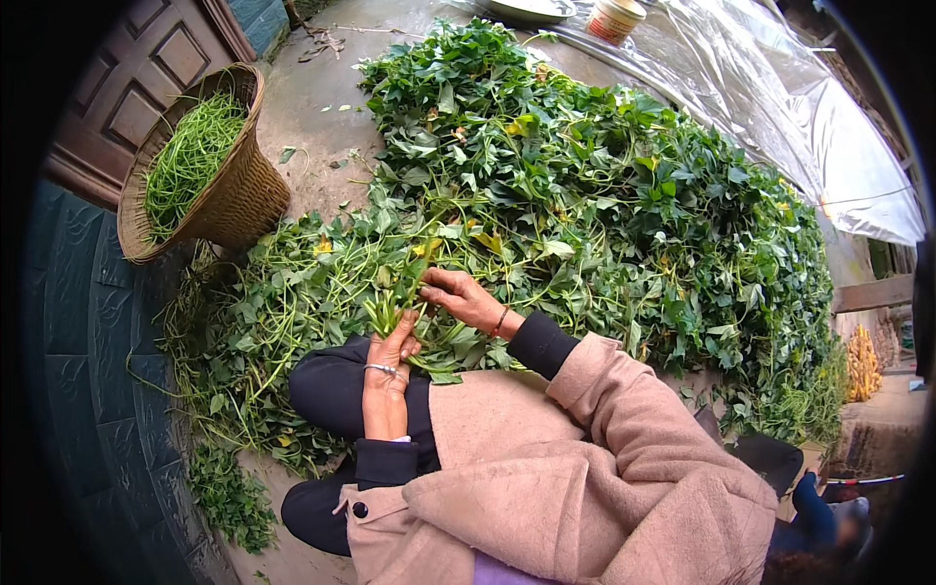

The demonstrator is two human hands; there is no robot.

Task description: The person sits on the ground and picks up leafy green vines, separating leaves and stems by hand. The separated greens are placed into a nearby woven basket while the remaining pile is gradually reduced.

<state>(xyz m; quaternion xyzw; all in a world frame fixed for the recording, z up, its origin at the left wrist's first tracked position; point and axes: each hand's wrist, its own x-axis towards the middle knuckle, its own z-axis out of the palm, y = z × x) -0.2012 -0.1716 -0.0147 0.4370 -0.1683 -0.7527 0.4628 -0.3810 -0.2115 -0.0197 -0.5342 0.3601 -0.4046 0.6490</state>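
My left hand (390, 351), with a bracelet at the wrist, is closed around a bunch of green leaf stems (386, 313) above my knees. Just up and right of it, the fingertips of my right hand (457, 296) pinch a thin green stem beside the bunch. Some leaves hang below the bunch over my lap. All around lies a large heap of leafy green vines (541, 183), with a few yellowed leaves in it. A wicker basket (245, 183) at the upper left holds a mass of thin green stems (196, 157).
A small pile of leaves (232, 497) lies at the lower left by the tiled wall (80, 380). Clear plastic sheeting (775, 95), a tub (614, 20) and a metal basin (530, 9) are beyond the heap. Corn cobs (863, 365) stand at the right, near another person's leg (813, 512).
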